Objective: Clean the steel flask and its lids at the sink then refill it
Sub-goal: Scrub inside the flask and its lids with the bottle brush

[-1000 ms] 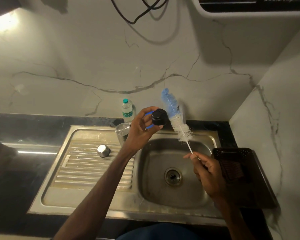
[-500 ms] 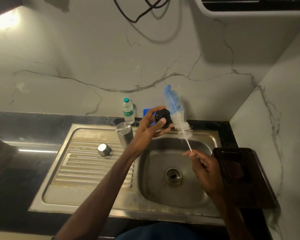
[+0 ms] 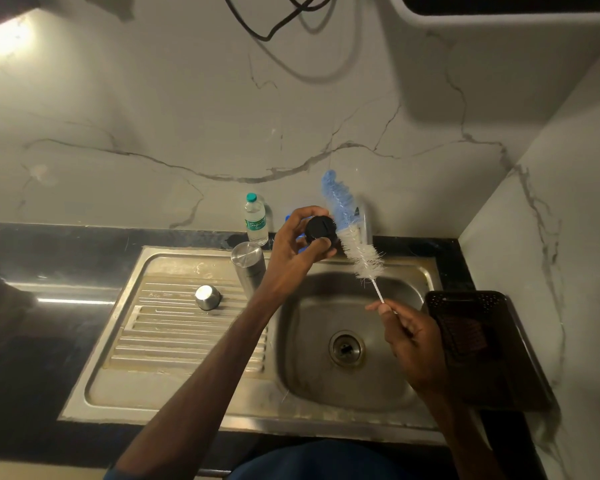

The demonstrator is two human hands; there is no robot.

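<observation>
Over the back of the sink basin (image 3: 312, 368), my left hand (image 3: 291, 247) grips a round black lid (image 3: 321, 230) between fingers and thumb. My right hand (image 3: 406, 337) pinches the thin white handle of a bottle brush (image 3: 355, 245) with white and blue bristles. The bristles touch the lid's right side. The open steel flask (image 3: 248, 266) stands upright on the drainboard, just left of my left wrist. A small steel cap (image 3: 207, 296) sits on the ribbed drainboard (image 3: 174, 337) further left.
A small plastic water bottle (image 3: 256, 220) stands by the wall behind the flask. A black perforated tray (image 3: 478, 341) lies on the counter right of the basin. The drain (image 3: 346, 348) is in the basin's middle. A dark counter (image 3: 49, 258) surrounds the sink.
My left hand has turned the black lid against the brush, and lid and bristles now touch. The right hand stays in nearly the same place.
</observation>
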